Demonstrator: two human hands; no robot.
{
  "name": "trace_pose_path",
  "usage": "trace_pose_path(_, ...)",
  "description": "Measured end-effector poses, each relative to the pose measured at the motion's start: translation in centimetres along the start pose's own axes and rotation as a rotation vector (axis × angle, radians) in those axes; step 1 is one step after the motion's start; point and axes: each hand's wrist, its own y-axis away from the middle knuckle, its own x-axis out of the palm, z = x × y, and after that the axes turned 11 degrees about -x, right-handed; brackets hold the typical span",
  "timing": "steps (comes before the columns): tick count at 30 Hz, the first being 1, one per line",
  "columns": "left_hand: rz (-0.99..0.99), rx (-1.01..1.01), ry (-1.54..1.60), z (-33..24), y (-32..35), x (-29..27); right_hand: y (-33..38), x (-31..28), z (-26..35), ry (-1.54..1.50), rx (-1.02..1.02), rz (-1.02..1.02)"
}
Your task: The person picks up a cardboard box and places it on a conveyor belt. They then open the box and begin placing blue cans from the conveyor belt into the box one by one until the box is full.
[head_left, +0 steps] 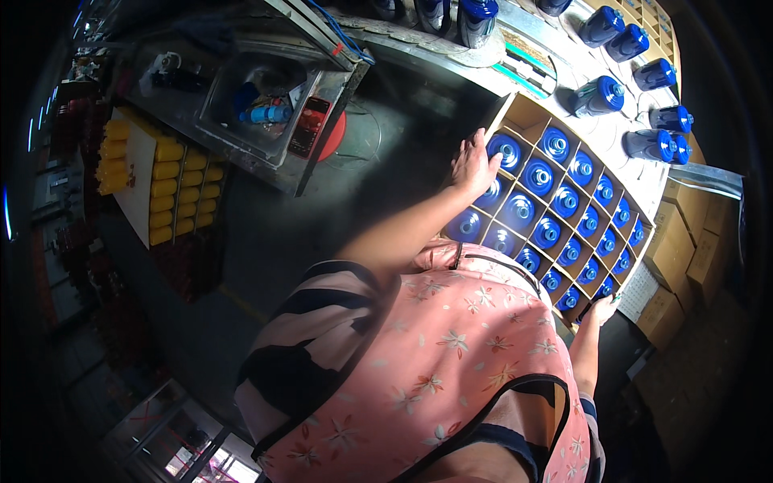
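Observation:
A cardboard box (642,270) with a grid of dividers sits in front of my body, turned at an angle. Blue round-shouldered bottles (538,175) stand upright in most of its compartments, their narrow necks upward. In the far corner, one compartment (525,121) shows bare cardboard. My left hand (473,165) grips the box's left edge, its thumb toward the bottles. At the near right corner, my right hand (600,308) is closed around the rim, with part of its fingers hidden.
Beyond the box runs a conveyor (564,52) carrying several blue bottles (600,97). To the left are a metal sink (221,121) with a phone (310,125) at its edge, and stacked yellow cylinders (165,189). Brown cartons (672,245) stand at the right.

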Motion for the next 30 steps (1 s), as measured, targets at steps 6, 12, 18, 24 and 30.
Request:
trace_pose_path(6,0.006,0.001,0.011,-0.1,0.0,-0.1,0.2,-0.2,0.1,-0.016,0.01,0.02)
trace_pose_path(12,-0.011,0.007,-0.008,-0.2,0.0,0.0,0.6,-0.6,0.4,-0.145,-0.108,-0.146)
trace_pose_path(18,-0.088,0.037,-0.05,0.2,-0.8,0.9,2.1,-2.4,3.5,-0.373,-0.308,0.128)
trace_pose_path(24,-0.033,-0.042,-0.093,-0.4,-0.6,0.6,0.8,-1.5,2.8,-0.573,-0.487,0.02)
trace_pose_path(30,-0.085,-0.026,-0.096,-1.6,0.0,1.5,0.4,-1.4,-0.8,-0.68,-0.093,0.302)
